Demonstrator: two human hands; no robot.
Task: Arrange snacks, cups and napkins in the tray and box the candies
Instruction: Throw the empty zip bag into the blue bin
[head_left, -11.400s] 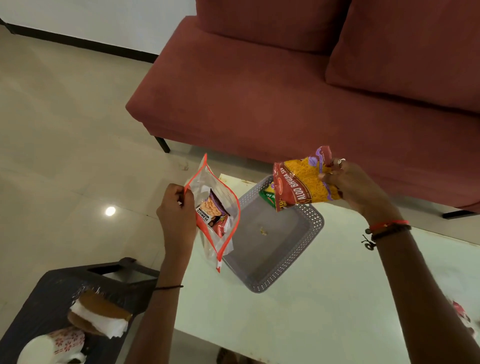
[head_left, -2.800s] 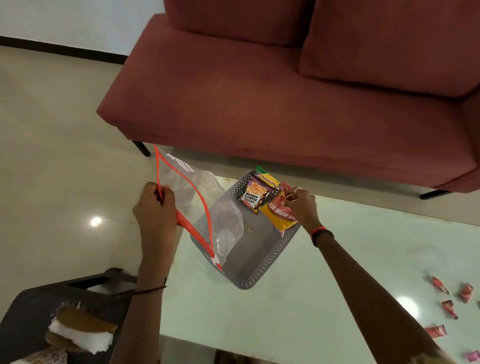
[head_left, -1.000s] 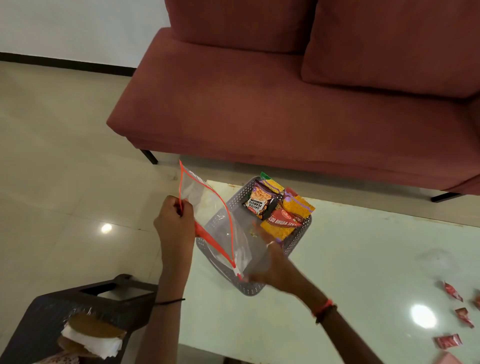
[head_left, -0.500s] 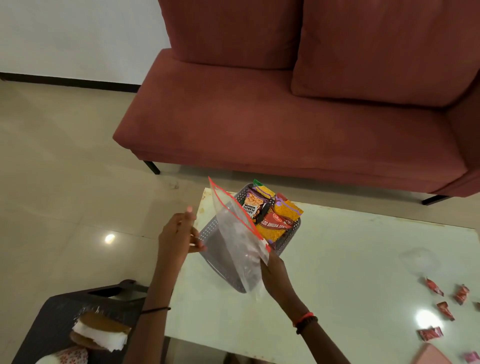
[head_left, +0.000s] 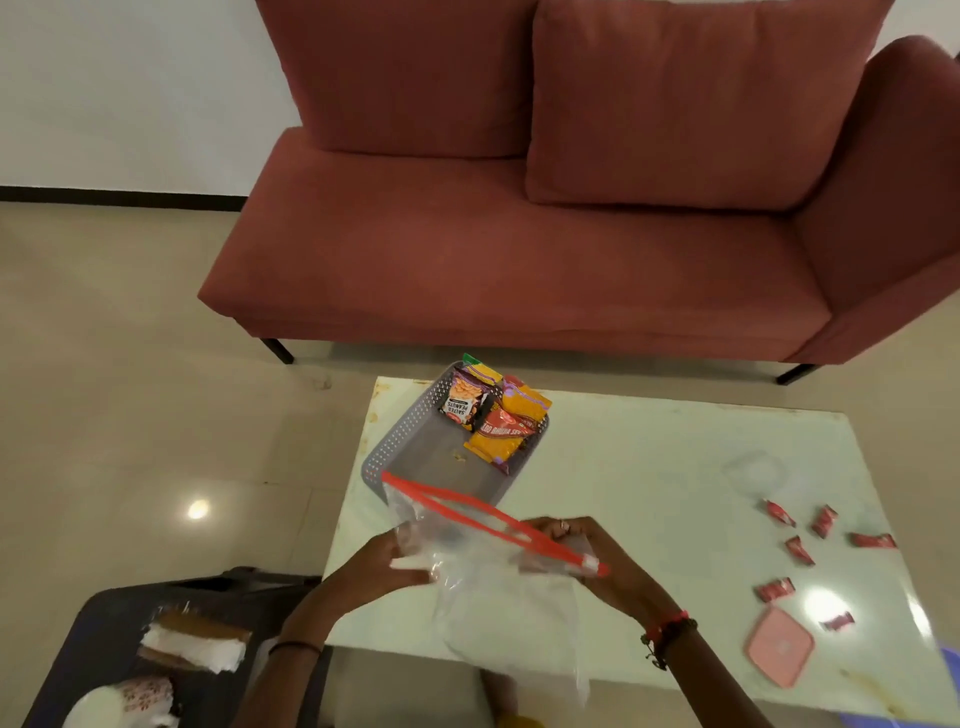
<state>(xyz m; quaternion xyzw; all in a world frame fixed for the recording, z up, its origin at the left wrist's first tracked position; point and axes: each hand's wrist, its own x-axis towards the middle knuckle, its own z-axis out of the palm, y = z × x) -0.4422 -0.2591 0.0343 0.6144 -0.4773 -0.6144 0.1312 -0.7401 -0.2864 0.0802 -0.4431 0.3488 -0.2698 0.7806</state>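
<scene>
Over the table (head_left: 639, 613) edge — left hand (head_left: 382, 564) and right hand (head_left: 605, 564) both gripping clear bag (head_left: 506, 597), snack packets (head_left: 493, 415) in tray (head_left: 415, 460) beyond

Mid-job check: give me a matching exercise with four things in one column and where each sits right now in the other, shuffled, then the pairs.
Things
1. snack packets
2. zip bag
3. candies
4. napkins

Places
A. on the dark side table
B. loose on the white table
C. in the grey tray
D. held between the left hand and right hand

Pairs: 1-C; 2-D; 3-B; 4-A
</scene>
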